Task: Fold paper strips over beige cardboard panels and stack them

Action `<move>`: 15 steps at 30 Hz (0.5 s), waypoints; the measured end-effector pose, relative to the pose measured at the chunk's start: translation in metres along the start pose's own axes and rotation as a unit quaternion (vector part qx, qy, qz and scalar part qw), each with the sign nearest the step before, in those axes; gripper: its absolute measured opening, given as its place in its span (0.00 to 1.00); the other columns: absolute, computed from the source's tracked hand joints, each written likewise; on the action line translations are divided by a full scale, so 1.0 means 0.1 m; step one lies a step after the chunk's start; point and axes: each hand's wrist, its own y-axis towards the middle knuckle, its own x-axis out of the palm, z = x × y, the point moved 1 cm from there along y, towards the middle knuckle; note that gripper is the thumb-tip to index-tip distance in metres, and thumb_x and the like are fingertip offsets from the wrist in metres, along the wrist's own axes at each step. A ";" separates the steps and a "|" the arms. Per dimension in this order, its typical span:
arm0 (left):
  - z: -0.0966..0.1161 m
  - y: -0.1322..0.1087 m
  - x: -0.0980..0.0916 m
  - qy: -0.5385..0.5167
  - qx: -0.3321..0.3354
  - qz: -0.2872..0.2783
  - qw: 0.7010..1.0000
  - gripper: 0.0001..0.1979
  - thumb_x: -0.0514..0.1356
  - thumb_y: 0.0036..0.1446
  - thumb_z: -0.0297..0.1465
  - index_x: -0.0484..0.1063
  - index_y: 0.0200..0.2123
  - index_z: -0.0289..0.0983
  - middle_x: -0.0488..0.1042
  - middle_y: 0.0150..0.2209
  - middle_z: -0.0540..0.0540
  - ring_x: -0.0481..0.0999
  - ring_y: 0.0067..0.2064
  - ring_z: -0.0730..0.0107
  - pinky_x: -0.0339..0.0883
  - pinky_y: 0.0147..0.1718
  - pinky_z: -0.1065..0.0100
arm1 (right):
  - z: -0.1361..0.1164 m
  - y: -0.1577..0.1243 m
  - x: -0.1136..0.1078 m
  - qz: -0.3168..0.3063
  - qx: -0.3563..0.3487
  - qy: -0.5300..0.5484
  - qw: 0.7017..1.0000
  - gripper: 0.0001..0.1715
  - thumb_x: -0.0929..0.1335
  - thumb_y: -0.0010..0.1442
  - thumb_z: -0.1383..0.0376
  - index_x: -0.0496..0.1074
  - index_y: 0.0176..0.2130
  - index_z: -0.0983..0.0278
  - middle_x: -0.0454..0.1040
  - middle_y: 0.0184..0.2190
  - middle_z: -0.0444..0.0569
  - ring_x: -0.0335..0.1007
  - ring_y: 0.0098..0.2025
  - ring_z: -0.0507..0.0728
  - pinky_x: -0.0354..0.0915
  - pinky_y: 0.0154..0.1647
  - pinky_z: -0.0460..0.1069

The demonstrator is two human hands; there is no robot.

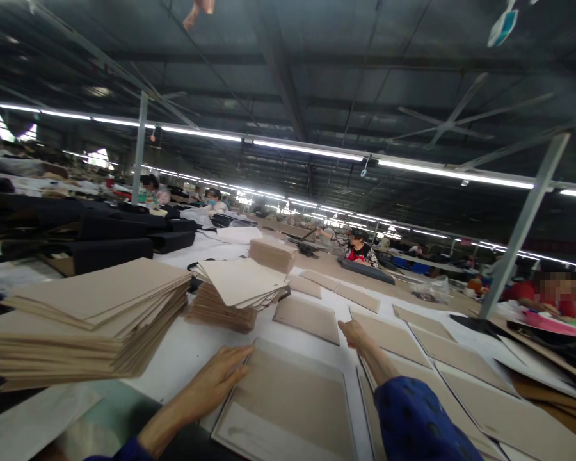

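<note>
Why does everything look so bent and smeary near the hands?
Head view: the wide lens bows the glaring ceiling lights and leans the post; blur softens the left hand, right hand and cardboard stack; the roof is dark.

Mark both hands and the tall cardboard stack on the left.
left hand [219,379]: head view, back of the hand.
right hand [354,333]: head view, back of the hand.
cardboard stack [96,291]: head view, top sheet.
</note>
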 end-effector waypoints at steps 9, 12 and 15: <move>0.03 -0.02 -0.04 -0.018 -0.026 -0.040 0.999 0.22 0.45 0.58 0.46 0.60 0.55 0.54 0.68 0.52 0.52 0.63 0.54 0.64 0.55 0.58 0.60 | -0.15 0.59 0.10 -0.045 -0.016 -0.100 0.994 0.18 0.63 0.61 0.57 0.69 0.45 0.66 0.71 0.47 0.51 0.69 0.46 0.56 0.67 0.46 0.57; 0.04 -0.02 -0.02 -0.011 -0.015 -0.023 1.000 0.20 0.47 0.58 0.46 0.61 0.54 0.58 0.72 0.48 0.54 0.66 0.50 0.64 0.61 0.53 0.63 | -0.09 0.86 0.17 -0.053 -0.062 -0.128 0.988 0.20 0.61 0.62 0.58 0.67 0.49 0.67 0.67 0.54 0.54 0.61 0.56 0.59 0.58 0.56 0.61; -0.04 0.00 0.03 0.024 0.044 0.035 0.998 0.19 0.47 0.59 0.44 0.61 0.54 0.57 0.74 0.47 0.55 0.67 0.46 0.65 0.64 0.48 0.65 | 0.01 1.14 0.26 -0.062 -0.088 -0.145 0.984 0.24 0.59 0.63 0.60 0.62 0.54 0.70 0.61 0.59 0.58 0.53 0.61 0.59 0.48 0.62 0.59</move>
